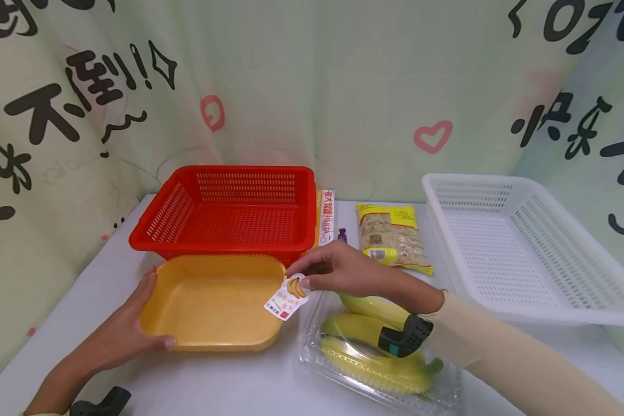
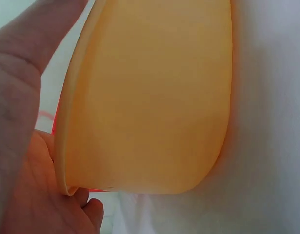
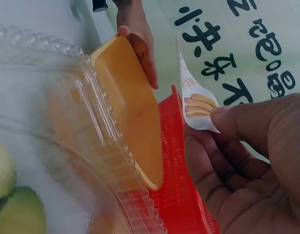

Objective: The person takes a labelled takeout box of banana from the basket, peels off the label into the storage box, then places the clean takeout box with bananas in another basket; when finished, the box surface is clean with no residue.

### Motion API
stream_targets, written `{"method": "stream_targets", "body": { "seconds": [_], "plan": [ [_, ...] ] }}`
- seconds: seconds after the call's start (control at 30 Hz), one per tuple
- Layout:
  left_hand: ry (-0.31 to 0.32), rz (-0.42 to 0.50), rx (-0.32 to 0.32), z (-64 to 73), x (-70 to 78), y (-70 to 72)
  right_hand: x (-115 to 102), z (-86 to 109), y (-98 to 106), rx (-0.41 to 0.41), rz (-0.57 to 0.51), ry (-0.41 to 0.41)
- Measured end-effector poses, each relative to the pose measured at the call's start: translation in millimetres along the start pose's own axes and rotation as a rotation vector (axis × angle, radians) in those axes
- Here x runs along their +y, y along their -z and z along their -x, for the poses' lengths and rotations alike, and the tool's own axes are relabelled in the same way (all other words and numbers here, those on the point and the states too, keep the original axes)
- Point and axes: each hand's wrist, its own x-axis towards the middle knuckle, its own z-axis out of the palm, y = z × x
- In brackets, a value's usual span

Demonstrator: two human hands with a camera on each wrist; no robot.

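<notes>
R grip [image 1: 343, 270] pinching label [image 1: 283, 301] by tub's [image 1: 208, 344] R end; L grip [image 1: 132, 323] round its L end.
Nearest on worktop [image 1: 203, 390]: clear box [image 1: 338, 380] w/ yellow produce [image 1: 371, 365], partly under R wrist. Label, banana pic on it, is btwn thumb & fingers, bent in R wrist view; can't tell if it touches tub. L thumb at tub's near corner, fingers at far one. Just behind tub: red basket [image 1: 239, 249]; R of that, bag [image 1: 393, 234] & tiny purple item [image 1: 342, 234]; far R, white basket [image 1: 504, 248]. Curtain [image 1: 317, 86] at back.
</notes>
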Motion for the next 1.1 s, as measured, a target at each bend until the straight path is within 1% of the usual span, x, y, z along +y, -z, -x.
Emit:
{"method": "stream_targets", "body": {
  "seconds": [0.2, 0.33, 0.5, 0.6, 0.83, 1.0, 1.1],
  "plan": [
    [-0.001, -0.008, -0.008, -0.9, 0.6, -0.5, 1, -16.5, -6, -0.034, 0.024, 0.015],
    [0.007, -0.002, -0.001, -0.2, -0.2, -1.8, 1, -28.9, -10, -0.056, 0.029, 0.027],
    [0.02, 0.013, 0.017, 0.8, -1.1, -3.8, 2, -42.0, -14, -0.05, 0.092, 0.025],
    [0.021, 0.024, 0.025, 0.3, -0.9, -4.9, 3, -46.9, -17, -0.054, 0.109, 0.012],
    [0.018, 0.041, 0.033, -0.1, -0.3, -6.2, 5, -55.4, -27, -0.078, 0.128, -0.066],
    [0.011, 0.036, 0.031, 0.1, 0.3, -5.0, 4, -60.7, -33, -0.108, 0.146, -0.072],
    [0.005, 0.037, 0.025, 0.4, 0.8, -4.1, 4, -63.7, -35, -0.149, 0.174, -0.082]
  ]
}}
